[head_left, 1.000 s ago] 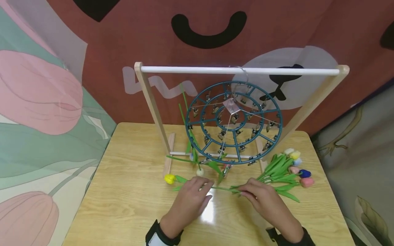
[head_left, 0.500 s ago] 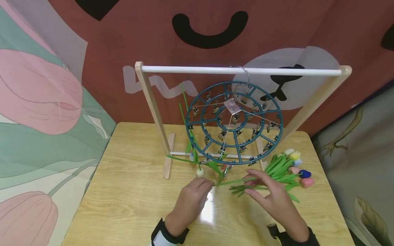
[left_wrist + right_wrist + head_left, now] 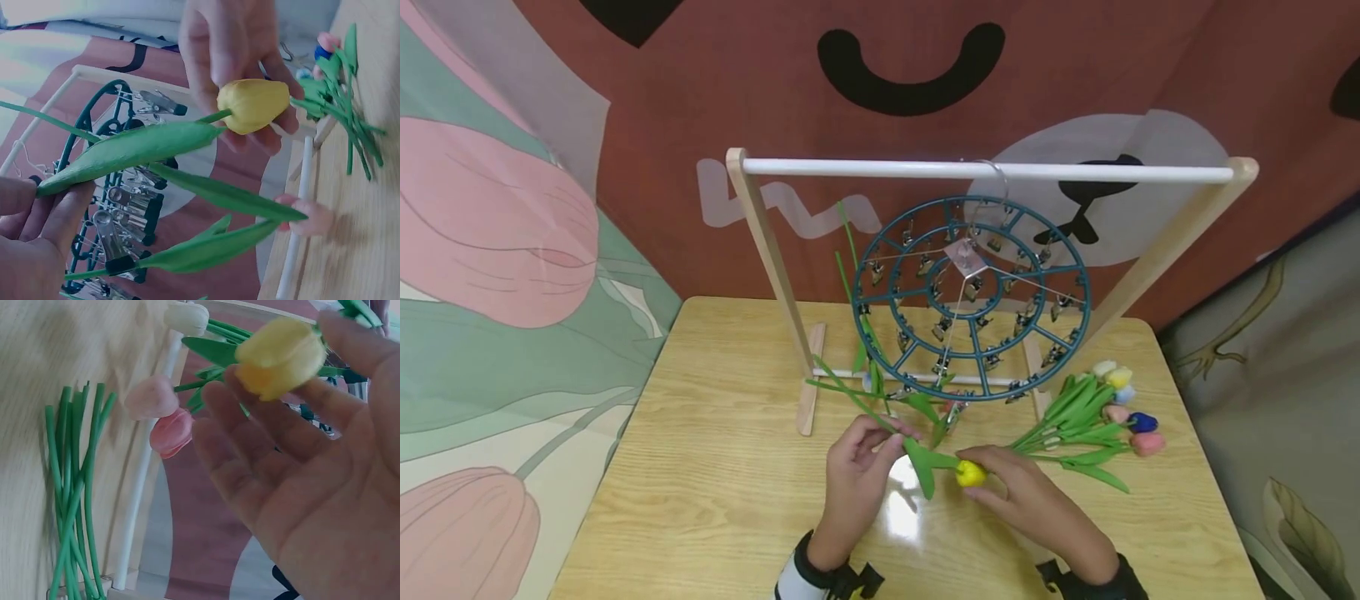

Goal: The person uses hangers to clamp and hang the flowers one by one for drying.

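A yellow artificial tulip (image 3: 972, 473) lies across both hands in the head view, bloom to the right, stem pointing up and left. My left hand (image 3: 861, 467) pinches its stem and leaf (image 3: 131, 150) between thumb and fingers. Around the bloom my right hand (image 3: 1030, 500) is spread, with fairly straight fingers touching or close to it; the right wrist view shows the bloom against the fingertips. Just beyond hangs a round teal clip hanger (image 3: 1086, 304) with many metal clips (image 3: 109, 237). Several tulips hang from its front and left side, among them a white one (image 3: 186, 319) and pink ones (image 3: 172, 432).
A wooden rack with a white top bar (image 3: 880, 169) carries the hanger. To the right, a bunch of tulips (image 3: 1078, 408) in several colours lies on the wooden table (image 3: 715, 483), stems toward the hands. A printed cloth (image 3: 700, 83) covers the wall behind.
The yellow tulip has swung round: its bloom was at the left, and now sits at the right hand. The right hand has moved from the stem end to the bloom.
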`<action>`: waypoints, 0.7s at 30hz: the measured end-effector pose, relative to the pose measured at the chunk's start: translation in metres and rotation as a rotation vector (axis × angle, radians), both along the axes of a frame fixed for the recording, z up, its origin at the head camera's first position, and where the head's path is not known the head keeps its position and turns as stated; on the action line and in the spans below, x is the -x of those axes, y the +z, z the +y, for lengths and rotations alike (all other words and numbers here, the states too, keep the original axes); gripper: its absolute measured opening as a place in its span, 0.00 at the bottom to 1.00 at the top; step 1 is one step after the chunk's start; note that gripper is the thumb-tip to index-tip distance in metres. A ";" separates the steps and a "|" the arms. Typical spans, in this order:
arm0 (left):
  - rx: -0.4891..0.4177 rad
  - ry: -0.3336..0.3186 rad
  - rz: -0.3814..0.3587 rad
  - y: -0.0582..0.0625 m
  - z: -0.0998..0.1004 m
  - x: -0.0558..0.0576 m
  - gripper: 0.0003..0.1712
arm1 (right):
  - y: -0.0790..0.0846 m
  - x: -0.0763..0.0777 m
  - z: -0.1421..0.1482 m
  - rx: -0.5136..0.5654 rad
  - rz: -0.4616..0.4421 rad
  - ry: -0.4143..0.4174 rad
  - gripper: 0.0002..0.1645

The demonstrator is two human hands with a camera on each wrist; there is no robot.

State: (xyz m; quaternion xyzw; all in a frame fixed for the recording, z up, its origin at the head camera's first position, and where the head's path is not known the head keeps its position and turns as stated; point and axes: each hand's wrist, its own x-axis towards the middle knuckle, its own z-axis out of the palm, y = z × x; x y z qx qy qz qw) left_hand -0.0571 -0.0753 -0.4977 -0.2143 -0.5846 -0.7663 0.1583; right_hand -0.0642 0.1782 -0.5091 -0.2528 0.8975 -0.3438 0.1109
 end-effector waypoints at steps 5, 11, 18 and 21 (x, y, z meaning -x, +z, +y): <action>-0.053 0.029 -0.058 0.000 0.004 0.000 0.07 | -0.003 0.000 0.000 0.067 0.018 -0.024 0.22; -0.092 0.030 -0.165 -0.013 0.013 -0.001 0.12 | -0.003 0.001 0.002 0.153 0.033 -0.021 0.16; -0.104 0.001 -0.295 -0.027 0.028 -0.006 0.17 | -0.001 0.000 0.002 0.161 0.086 -0.064 0.17; -0.122 -0.016 -0.354 -0.028 0.033 -0.009 0.18 | -0.001 0.000 0.001 0.154 0.102 -0.068 0.19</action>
